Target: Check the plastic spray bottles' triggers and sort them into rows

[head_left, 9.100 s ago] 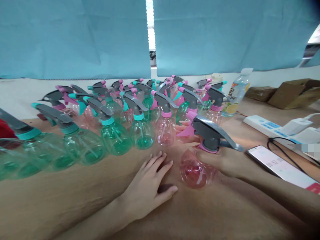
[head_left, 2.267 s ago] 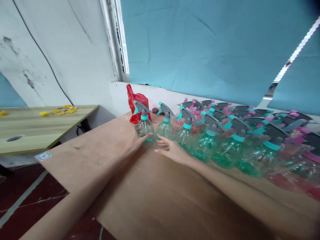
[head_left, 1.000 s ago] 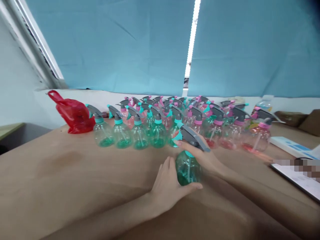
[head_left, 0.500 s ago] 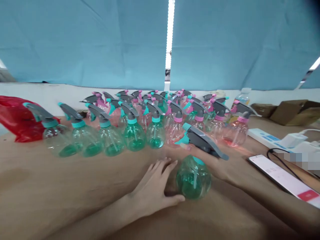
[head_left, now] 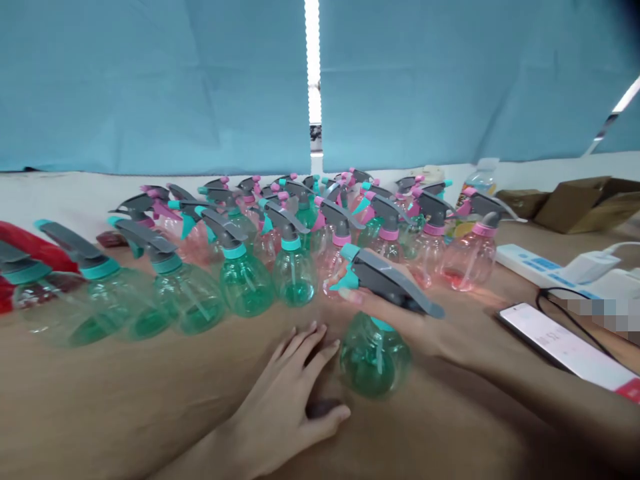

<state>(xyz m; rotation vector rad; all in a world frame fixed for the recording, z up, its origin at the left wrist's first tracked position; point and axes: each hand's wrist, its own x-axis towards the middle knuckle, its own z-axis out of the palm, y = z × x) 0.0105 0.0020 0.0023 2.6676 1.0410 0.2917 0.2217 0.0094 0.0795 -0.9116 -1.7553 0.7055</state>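
My right hand [head_left: 395,313] is wrapped round the neck and grey trigger head of a green spray bottle [head_left: 375,360], its fingers at the turquoise trigger. Some green liquid shows low in the round clear body. Just left of that bottle, my left hand [head_left: 285,393] lies on the wooden table [head_left: 165,407], fingers spread and holding nothing. Beyond my hands stands a front row of green spray bottles [head_left: 247,283] with turquoise collars. Pink spray bottles [head_left: 470,260] stand on the right side of the group. Many more are packed behind, partly hidden.
A phone [head_left: 560,343] with a lit screen lies at right, near a white power strip [head_left: 540,270] with a plugged-in charger and cable. Brown cardboard boxes [head_left: 585,203] sit at back right. A red plastic bag [head_left: 37,247] is behind the left bottles. Blue cloth [head_left: 150,87] hangs behind.
The view has shifted, so the bottles on the left appear larger and farther left. My right hand keeps its hold on the green spray bottle; my left hand stays spread beside it.
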